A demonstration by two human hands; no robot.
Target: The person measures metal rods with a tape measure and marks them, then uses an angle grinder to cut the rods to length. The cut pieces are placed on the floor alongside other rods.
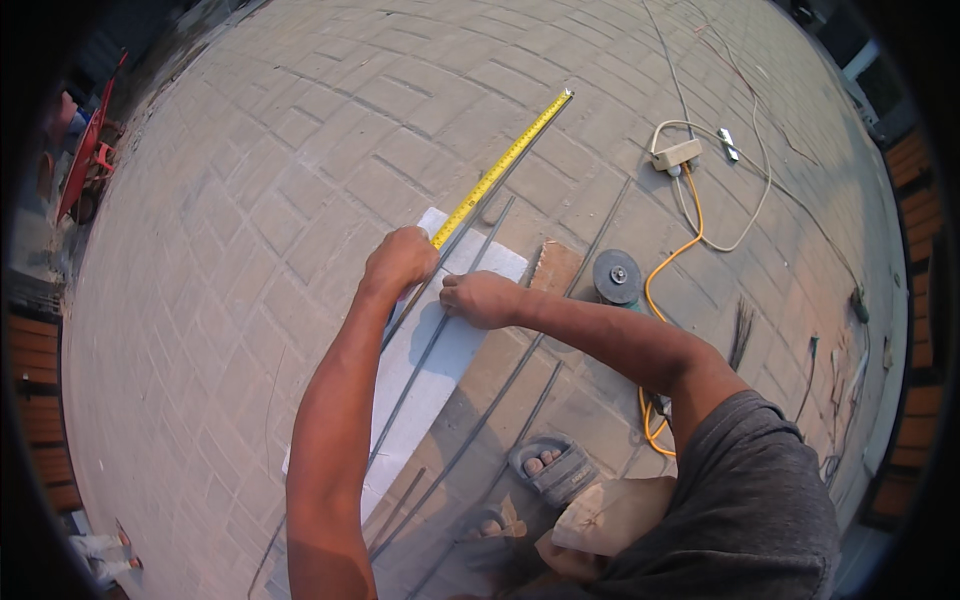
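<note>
My left hand (400,262) is closed around a tape measure, its case mostly hidden in the fist. The yellow tape blade (488,188) runs out away from me along a thin metal rod (403,328), up to the rod's far end. My right hand (484,299) is beside it, fingers pinched together close to the rod and over a second, shorter rod (412,373). What the pinch holds, if anything, is hidden. Both rods lie across a white board (402,440) on the paving.
Right of the board are more rods (510,383), a reddish brick (556,268) and an angle grinder's disc (617,277). An orange cord (652,285) leads to a white extension socket (677,154) with looped cable. My sandaled foot (553,466) is near. A red wheelbarrow (88,155) stands far left.
</note>
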